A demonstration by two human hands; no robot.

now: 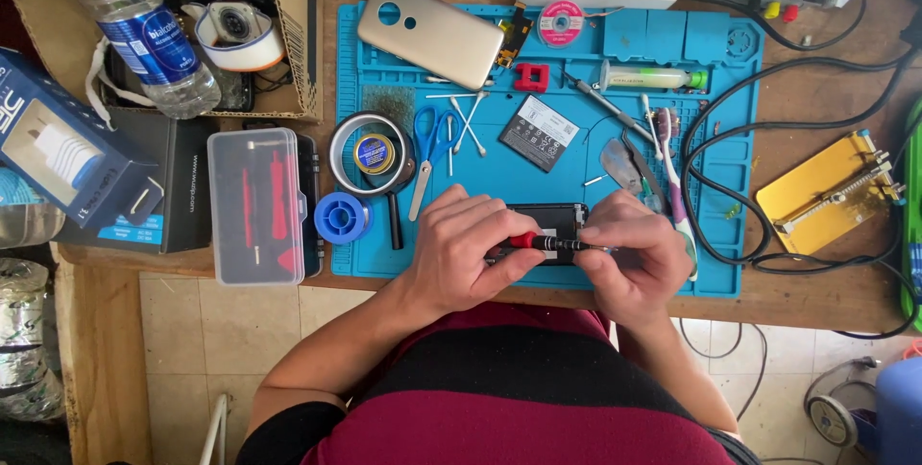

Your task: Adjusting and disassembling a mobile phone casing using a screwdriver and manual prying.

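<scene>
Both hands meet at the near edge of the blue mat (pixel 672 278): left hand (pixel 459 254) pinches the red grip of a small screwdriver (pixel 545 243), right hand (pixel 634 254) w/ fingertips pressed together on its tip end, over a dark phone (pixel 547 220) partly hidden by both. Just far of them lie a battery (pixel 540 133), scissors (pixel 432 143), cotton swabs (pixel 468 119) & a toothbrush (pixel 670 172) at right; clear plastic case (pixel 257 206) sits well left, off the mat.

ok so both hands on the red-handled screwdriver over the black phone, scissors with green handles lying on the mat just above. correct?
Not quite: the scissors have blue handles, not green, as the head view shows. The rest stands: the left hand and right hand both grip the red-handled screwdriver over the black phone, with the scissors lying on the blue mat just above.
</scene>
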